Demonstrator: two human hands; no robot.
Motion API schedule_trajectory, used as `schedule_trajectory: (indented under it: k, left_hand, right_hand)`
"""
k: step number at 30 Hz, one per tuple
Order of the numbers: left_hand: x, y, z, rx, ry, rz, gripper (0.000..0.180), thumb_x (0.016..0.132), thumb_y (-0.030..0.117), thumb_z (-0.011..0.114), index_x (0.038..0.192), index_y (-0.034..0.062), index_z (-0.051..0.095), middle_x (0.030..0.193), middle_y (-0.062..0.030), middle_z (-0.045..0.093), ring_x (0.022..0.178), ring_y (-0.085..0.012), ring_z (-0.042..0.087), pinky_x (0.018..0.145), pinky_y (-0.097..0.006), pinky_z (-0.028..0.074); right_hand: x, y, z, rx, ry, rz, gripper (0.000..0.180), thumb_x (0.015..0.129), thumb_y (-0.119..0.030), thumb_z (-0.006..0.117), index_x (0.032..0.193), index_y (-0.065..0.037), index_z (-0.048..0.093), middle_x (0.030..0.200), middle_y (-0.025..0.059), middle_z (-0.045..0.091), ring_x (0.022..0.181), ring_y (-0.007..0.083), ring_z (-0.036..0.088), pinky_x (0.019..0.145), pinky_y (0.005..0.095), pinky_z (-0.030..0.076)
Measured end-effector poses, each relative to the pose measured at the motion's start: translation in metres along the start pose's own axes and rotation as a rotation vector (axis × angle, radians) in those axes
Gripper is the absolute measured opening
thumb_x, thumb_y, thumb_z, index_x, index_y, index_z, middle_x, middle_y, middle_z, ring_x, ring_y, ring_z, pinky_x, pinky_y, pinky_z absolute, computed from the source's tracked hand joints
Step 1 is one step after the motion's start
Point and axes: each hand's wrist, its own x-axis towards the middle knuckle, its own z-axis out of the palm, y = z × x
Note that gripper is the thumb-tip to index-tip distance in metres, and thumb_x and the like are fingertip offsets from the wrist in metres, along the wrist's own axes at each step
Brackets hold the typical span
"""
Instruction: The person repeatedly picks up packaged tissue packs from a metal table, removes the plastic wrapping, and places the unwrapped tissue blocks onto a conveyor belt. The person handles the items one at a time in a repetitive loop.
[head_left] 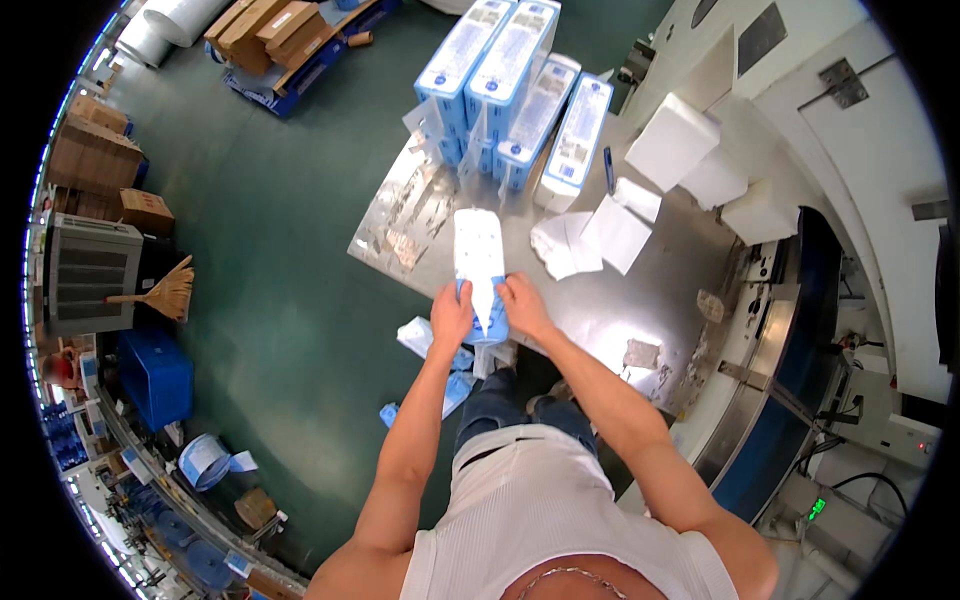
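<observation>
Holds a white-and-blue pack (478, 240) between left grip (452, 315) and right grip (525, 303), with both closed on the blue near part and the white far end jutting out beyond the fingers. Sits directly between the two, over the near edge of the metal counter (600, 310); cannot tell whether touching it or just clear. Shows a narrow white wedge running between the thumbs toward the near end. Has, straight beyond both, a cluster of blue-and-white packs (578, 130) on the counter. Shows crumpled paper (560, 248) beyond and just right of the right grip, then white cards (617, 235) farther right, a pen (609, 170) past these, and white blocks (672, 145) farther off. Has loose bags (418, 337) near the left grip, to its left and lower than the counter. Includes, well left of the left grip, a broom (168, 293) and a blue bin (155, 375); farther beyond, cartons (250, 35) on a pallet (275, 102). Shows, well right of the right grip, a dark blue strip (770, 440) of machinery.
</observation>
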Motion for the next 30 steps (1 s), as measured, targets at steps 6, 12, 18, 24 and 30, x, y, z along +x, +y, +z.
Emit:
schedule_trajectory:
  k: [6, 12, 18, 24, 30]
  left_hand:
    - [-0.064, -0.001, -0.001, -0.16, -0.029, -0.002, 0.042, 0.105, 0.033, 0.052, 0.088, -0.0043, 0.061, 0.085, -0.0299, 0.064, 0.086, -0.0511, 0.062, 0.073, -0.055, 0.047]
    - [-0.105, 0.019, 0.023, 0.109, -0.37, -0.02, 0.049, 0.084, 0.023, 0.076, 0.123, -0.0003, 0.058, 0.101, -0.027, 0.066, 0.103, -0.0455, 0.064, 0.09, -0.048, 0.051]
    - [-0.024, 0.059, 0.059, -0.05, -0.546, 0.547, 0.086, 0.078, 0.009, 0.079, 0.154, 0.0062, 0.039, 0.14, -0.0234, 0.058, 0.132, -0.0373, 0.057, 0.109, -0.042, 0.046]
    - [-0.019, 0.09, 0.075, -0.073, -0.785, 0.473, 0.054, 0.084, -0.004, 0.065, 0.136, 0.0063, 0.059, 0.13, -0.0163, 0.068, 0.12, -0.0334, 0.065, 0.101, -0.04, 0.053]
    - [-0.036, 0.089, 0.061, -0.012, -0.796, 0.599, 0.039, 0.081, -0.005, 0.058, 0.117, 0.0023, 0.071, 0.119, -0.0172, 0.071, 0.108, -0.034, 0.069, 0.094, -0.041, 0.055]
  right_hand:
    - [-0.073, 0.001, -0.068, 0.035, 0.015, 0.06, 0.02, 0.098, -0.015, 0.06, 0.094, 0.004, 0.062, 0.099, 0.0232, 0.061, 0.089, 0.0444, 0.061, 0.077, 0.0472, 0.049]
    - [-0.174, 0.013, -0.108, -0.083, -0.055, 0.309, 0.021, 0.085, -0.013, 0.068, 0.08, 0.003, 0.055, 0.092, 0.0192, 0.062, 0.08, 0.0421, 0.06, 0.073, 0.0466, 0.05]
    - [-0.148, -0.034, -0.119, -0.23, -0.152, 0.488, 0.04, 0.08, -0.005, 0.067, 0.117, -0.004, 0.051, 0.114, 0.022, 0.064, 0.11, 0.044, 0.062, 0.088, 0.0497, 0.052]
    - [-0.131, 0.003, -0.141, -0.138, 0.191, 0.267, 0.066, 0.079, 0.004, 0.063, 0.142, -0.004, 0.048, 0.143, 0.0246, 0.054, 0.13, 0.0436, 0.054, 0.103, 0.0507, 0.049]
    - [-0.132, 0.039, -0.142, 0.014, -0.057, 0.201, 0.052, 0.073, 0.011, 0.057, 0.122, -0.001, 0.07, 0.114, 0.02, 0.073, 0.112, 0.0438, 0.066, 0.099, 0.0423, 0.053]
